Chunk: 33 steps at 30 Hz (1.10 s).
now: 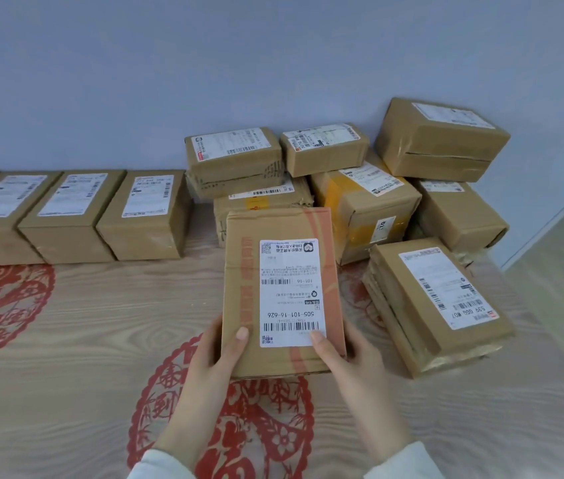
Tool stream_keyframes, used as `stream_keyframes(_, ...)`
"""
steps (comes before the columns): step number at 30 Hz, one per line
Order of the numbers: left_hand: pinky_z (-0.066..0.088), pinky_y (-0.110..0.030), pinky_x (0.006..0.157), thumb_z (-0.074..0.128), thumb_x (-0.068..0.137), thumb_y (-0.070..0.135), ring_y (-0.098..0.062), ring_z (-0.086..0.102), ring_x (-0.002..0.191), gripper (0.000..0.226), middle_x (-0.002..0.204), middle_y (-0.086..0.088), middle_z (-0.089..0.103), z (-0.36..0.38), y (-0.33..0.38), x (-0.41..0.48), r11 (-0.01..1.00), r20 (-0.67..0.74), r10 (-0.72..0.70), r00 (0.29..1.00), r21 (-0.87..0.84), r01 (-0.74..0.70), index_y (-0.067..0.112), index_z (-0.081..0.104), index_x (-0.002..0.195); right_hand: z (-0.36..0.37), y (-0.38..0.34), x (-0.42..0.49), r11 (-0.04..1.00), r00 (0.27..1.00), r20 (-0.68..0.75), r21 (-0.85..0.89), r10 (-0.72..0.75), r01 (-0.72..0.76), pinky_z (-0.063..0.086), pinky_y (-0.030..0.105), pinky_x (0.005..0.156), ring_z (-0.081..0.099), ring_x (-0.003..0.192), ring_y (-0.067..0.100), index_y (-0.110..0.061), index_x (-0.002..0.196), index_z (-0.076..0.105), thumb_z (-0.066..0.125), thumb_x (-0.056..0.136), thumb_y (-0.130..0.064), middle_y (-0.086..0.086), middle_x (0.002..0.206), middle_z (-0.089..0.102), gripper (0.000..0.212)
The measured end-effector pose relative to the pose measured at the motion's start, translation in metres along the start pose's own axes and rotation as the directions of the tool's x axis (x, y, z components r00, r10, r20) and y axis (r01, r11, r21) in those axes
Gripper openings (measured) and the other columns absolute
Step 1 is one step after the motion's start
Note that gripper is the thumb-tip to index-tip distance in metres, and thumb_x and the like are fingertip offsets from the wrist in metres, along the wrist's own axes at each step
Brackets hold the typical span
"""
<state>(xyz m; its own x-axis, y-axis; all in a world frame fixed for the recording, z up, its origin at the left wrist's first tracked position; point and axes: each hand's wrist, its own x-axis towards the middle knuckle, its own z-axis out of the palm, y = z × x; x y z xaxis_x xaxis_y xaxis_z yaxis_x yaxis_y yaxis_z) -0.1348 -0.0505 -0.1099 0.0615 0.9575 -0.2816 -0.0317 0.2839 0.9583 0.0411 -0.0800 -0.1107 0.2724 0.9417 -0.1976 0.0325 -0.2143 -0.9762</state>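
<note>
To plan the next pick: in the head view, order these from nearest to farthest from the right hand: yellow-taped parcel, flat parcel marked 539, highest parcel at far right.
1. flat parcel marked 539, just right of the right hand.
2. yellow-taped parcel, farther back.
3. highest parcel at far right, by the wall.

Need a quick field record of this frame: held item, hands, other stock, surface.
held item: cardboard parcel, white shipping label up, print upside-down to camera
left hand: grips near left edge, thumb on top
right hand: grips near right edge, thumb on the label
left stock: row of parcels along the wall, labels up
right stock: pile of parcels at the wall; flat parcel beside the held one
surface: wood-grain surface with red paper-cut designs
</note>
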Motion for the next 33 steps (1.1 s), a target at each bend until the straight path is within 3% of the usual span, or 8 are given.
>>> stream_keyframes(3, 0.046, -0.023, 0.088, 0.065, 0.072, 0.056, 0.005, 0.061, 0.1, 0.041, 0.103, 0.025, 0.068, 0.0, -0.006, 0.004, 0.999, -0.006, 0.042, 0.999, -0.005, -0.043, 0.046, 0.054, 0.111, 0.001, 0.005, 0.001, 0.997, 0.997, 0.008, 0.02, -0.072, 0.072, 0.044, 0.003, 0.079, 0.059, 0.102, -0.011, -0.025, 0.134, 0.053, 0.068, 0.077, -0.039, -0.022, 0.112, 0.068, 0.061)
stream_keyframes(6, 0.047, -0.031, 0.095, 0.059, 0.067, 0.056, -0.003, 0.061, 0.108, 0.058, 0.113, 0.019, 0.067, -0.006, -0.014, 0.003, 0.994, 0.003, 0.108, 0.994, 0.01, -0.108, 0.041, 0.053, 0.123, 0.004, 0.012, 0.0, 0.99, 0.991, 0.02, 0.042, -0.135, 0.134, 0.045, 0.01, 0.087, 0.057, 0.107, -0.01, -0.028, 0.136, 0.051, 0.066, 0.07, -0.049, -0.021, 0.121, 0.063, 0.07)
stream_keyframes(12, 0.045, -0.003, 0.069, 0.054, 0.071, 0.051, 0.016, 0.059, 0.092, 0.064, 0.112, 0.02, 0.063, -0.014, -0.019, -0.004, 0.963, 0.034, 0.257, 0.966, 0.076, -0.259, 0.03, 0.049, 0.131, 0.008, 0.02, -0.001, 0.961, 0.961, 0.023, 0.006, -0.277, 0.277, 0.043, 0.0, 0.076, 0.058, 0.099, -0.015, -0.025, 0.14, 0.047, 0.064, 0.068, -0.049, -0.022, 0.114, 0.065, 0.078)
stream_keyframes(15, 0.043, 0.0, 0.067, 0.054, 0.072, 0.052, 0.019, 0.058, 0.091, 0.066, 0.113, 0.022, 0.061, -0.019, -0.026, -0.018, 0.946, 0.047, 0.305, 0.951, 0.099, -0.308, 0.03, 0.046, 0.133, 0.01, 0.026, -0.016, 0.938, 0.938, 0.024, -0.016, -0.345, 0.345, 0.042, -0.001, 0.073, 0.056, 0.096, -0.019, -0.023, 0.142, 0.045, 0.063, 0.067, -0.051, -0.025, 0.111, 0.064, 0.082)
stream_keyframes(22, 0.046, -0.003, 0.07, 0.056, 0.071, 0.053, 0.017, 0.058, 0.093, 0.072, 0.114, 0.023, 0.06, -0.028, -0.054, -0.075, 0.916, 0.097, 0.379, 0.92, 0.1, -0.388, 0.03, 0.043, 0.137, 0.004, 0.051, -0.079, 0.919, 0.919, 0.001, 0.0, -0.393, 0.393, 0.041, -0.001, 0.069, 0.059, 0.09, -0.018, -0.023, 0.131, 0.056, 0.067, 0.08, -0.033, -0.034, 0.095, 0.066, 0.053)
stream_keyframes(26, 0.048, -0.006, 0.074, 0.06, 0.068, 0.051, 0.013, 0.06, 0.097, 0.074, 0.119, 0.017, 0.062, -0.037, -0.075, -0.105, 0.925, 0.126, 0.362, 0.924, 0.073, -0.373, 0.029, 0.043, 0.136, 0.004, 0.07, -0.112, 0.927, 0.927, 0.02, 0.023, -0.375, 0.374, 0.047, 0.005, 0.075, 0.062, 0.097, -0.009, -0.024, 0.128, 0.058, 0.068, 0.081, -0.032, -0.024, 0.103, 0.069, 0.049)
stream_keyframes(31, 0.052, -0.016, 0.078, 0.071, 0.072, 0.042, -0.004, 0.061, 0.11, 0.07, 0.127, 0.004, 0.06, -0.051, -0.091, -0.128, 0.951, 0.133, 0.309, 0.942, -0.064, -0.303, 0.02, 0.041, 0.131, 0.005, 0.086, -0.138, 0.926, 0.929, 0.026, 0.093, -0.37, 0.367, 0.047, 0.007, 0.073, 0.065, 0.097, -0.003, -0.02, 0.119, 0.063, 0.067, 0.082, -0.02, -0.018, 0.101, 0.072, 0.037)
stream_keyframes(33, 0.051, -0.019, 0.073, 0.077, 0.072, 0.042, 0.001, 0.064, 0.092, 0.069, 0.124, 0.004, 0.06, -0.058, -0.091, -0.133, 0.952, 0.129, 0.291, 0.948, -0.139, -0.273, 0.019, 0.04, 0.125, 0.004, 0.087, -0.146, 0.93, 0.933, 0.05, 0.115, -0.357, 0.35, 0.048, 0.007, 0.072, 0.065, 0.097, -0.002, -0.022, 0.115, 0.065, 0.067, 0.083, -0.017, -0.016, 0.101, 0.072, 0.033)
